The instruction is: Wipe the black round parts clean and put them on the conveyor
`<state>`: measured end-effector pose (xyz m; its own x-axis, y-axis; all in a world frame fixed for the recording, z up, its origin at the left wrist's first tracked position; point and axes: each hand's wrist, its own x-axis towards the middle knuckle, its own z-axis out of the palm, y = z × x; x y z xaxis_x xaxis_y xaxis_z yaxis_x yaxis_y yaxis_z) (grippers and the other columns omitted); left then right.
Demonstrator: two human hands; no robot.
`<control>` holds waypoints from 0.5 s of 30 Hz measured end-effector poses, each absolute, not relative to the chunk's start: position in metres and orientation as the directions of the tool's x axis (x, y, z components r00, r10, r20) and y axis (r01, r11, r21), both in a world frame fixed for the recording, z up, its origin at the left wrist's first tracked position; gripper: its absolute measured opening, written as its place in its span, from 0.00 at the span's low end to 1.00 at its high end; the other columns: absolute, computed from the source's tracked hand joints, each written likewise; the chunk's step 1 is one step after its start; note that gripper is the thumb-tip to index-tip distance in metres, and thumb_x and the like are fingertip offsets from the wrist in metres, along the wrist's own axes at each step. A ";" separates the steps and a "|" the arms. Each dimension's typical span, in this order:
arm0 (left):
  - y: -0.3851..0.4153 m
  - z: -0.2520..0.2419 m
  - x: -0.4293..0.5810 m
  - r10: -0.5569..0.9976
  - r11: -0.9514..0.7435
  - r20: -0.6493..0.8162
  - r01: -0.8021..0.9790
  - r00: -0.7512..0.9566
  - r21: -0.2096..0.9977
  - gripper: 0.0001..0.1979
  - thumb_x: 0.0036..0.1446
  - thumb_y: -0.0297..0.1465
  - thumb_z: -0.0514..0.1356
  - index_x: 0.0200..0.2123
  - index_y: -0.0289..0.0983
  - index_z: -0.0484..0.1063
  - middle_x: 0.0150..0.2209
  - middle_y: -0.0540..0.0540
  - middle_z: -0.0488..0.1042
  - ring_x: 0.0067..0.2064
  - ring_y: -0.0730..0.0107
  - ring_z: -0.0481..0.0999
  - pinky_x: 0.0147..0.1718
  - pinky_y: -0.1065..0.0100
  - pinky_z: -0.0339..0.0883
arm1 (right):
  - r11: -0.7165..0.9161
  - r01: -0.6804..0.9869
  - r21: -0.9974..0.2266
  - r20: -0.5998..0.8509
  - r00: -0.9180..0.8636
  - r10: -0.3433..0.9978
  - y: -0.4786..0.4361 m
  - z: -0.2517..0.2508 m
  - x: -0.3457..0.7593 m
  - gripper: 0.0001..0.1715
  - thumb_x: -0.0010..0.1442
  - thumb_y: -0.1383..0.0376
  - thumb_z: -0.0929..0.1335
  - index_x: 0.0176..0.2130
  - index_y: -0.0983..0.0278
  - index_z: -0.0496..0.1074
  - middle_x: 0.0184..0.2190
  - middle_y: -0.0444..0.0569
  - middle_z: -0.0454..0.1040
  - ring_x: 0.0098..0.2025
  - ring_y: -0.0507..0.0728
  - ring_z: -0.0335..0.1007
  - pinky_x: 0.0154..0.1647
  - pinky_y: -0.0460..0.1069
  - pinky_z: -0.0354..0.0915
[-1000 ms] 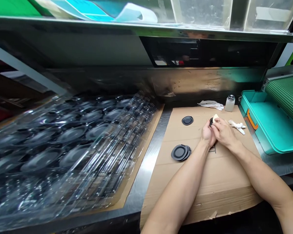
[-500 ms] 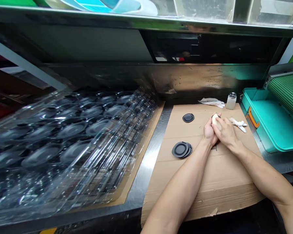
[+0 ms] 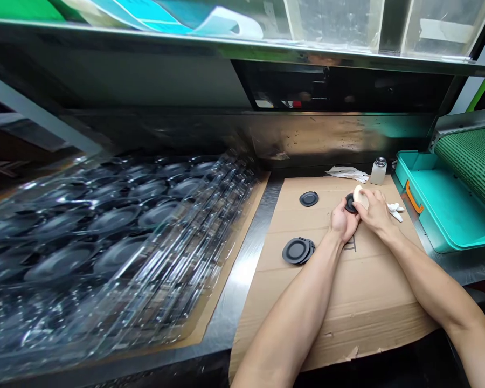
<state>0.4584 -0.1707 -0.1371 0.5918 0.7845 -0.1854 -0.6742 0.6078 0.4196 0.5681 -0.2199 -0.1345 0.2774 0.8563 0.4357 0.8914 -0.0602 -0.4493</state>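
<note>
My left hand (image 3: 341, 223) is closed around a small black round part (image 3: 351, 203) over the cardboard sheet (image 3: 347, 302). My right hand (image 3: 375, 211) presses a cream-coloured pad (image 3: 359, 196) against that part, fingers pinched on it. A single black disc (image 3: 309, 199) lies to the left of my hands. A short stack of black discs (image 3: 298, 251) rests nearer me on the cardboard.
Clear plastic trays holding several black discs (image 3: 117, 226) fill the left. A white cloth (image 3: 347, 173), a small bottle (image 3: 378, 171) and a white scrap (image 3: 395, 211) lie near the back. A teal tray (image 3: 448, 207) and green conveyor belt (image 3: 475, 161) stand at the right.
My hands stay together on the black part; the pad has shifted slightly on it, uncovering more of the part. The view moved a little.
</note>
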 end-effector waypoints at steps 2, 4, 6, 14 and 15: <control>-0.170 -0.137 0.459 0.774 0.619 -0.188 -0.659 0.605 0.428 0.21 0.74 0.36 0.46 0.59 0.37 0.72 0.56 0.39 0.78 0.59 0.60 0.77 0.59 0.59 0.71 | -0.010 0.839 -0.543 0.447 0.299 0.843 -0.221 -0.133 0.579 0.30 0.61 0.56 0.72 0.59 0.62 0.69 0.53 0.58 0.71 0.54 0.65 0.68 0.56 0.58 0.66; -0.169 -0.137 0.459 0.780 0.615 -0.217 -0.656 0.586 0.438 0.21 0.74 0.37 0.46 0.58 0.37 0.72 0.58 0.39 0.77 0.58 0.60 0.77 0.55 0.61 0.73 | 0.001 0.805 -0.594 0.403 0.296 0.866 -0.226 -0.129 0.586 0.31 0.58 0.55 0.74 0.57 0.62 0.69 0.53 0.57 0.73 0.54 0.64 0.70 0.55 0.58 0.66; -0.167 -0.137 0.458 0.791 0.604 -0.238 -0.656 0.564 0.452 0.20 0.74 0.38 0.46 0.58 0.38 0.72 0.59 0.39 0.76 0.58 0.60 0.77 0.52 0.62 0.74 | -0.011 0.778 -0.628 0.319 0.270 0.909 -0.231 -0.122 0.591 0.29 0.56 0.53 0.75 0.53 0.61 0.72 0.50 0.54 0.76 0.52 0.64 0.71 0.53 0.57 0.66; -0.172 -0.140 0.465 0.766 0.618 -0.181 -0.630 0.617 0.471 0.21 0.74 0.37 0.46 0.59 0.37 0.71 0.56 0.37 0.78 0.60 0.55 0.77 0.62 0.50 0.68 | 0.030 0.443 -0.896 0.139 0.215 0.967 -0.229 -0.116 0.585 0.23 0.59 0.49 0.70 0.45 0.62 0.76 0.29 0.43 0.75 0.30 0.54 0.68 0.31 0.47 0.61; -0.173 -0.139 0.465 0.764 0.618 -0.180 -0.623 0.620 0.480 0.21 0.74 0.37 0.46 0.58 0.36 0.72 0.55 0.37 0.78 0.60 0.54 0.77 0.63 0.49 0.67 | 0.022 0.386 -0.922 0.109 0.205 0.973 -0.228 -0.117 0.585 0.23 0.59 0.48 0.71 0.45 0.62 0.76 0.28 0.43 0.74 0.28 0.53 0.67 0.29 0.46 0.59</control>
<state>0.4652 -0.1729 -0.1395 0.6198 0.7638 -0.1804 -0.6225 0.6184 0.4796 0.5852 -0.2282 -0.1167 0.2046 0.9728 0.1089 0.3861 0.0221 -0.9222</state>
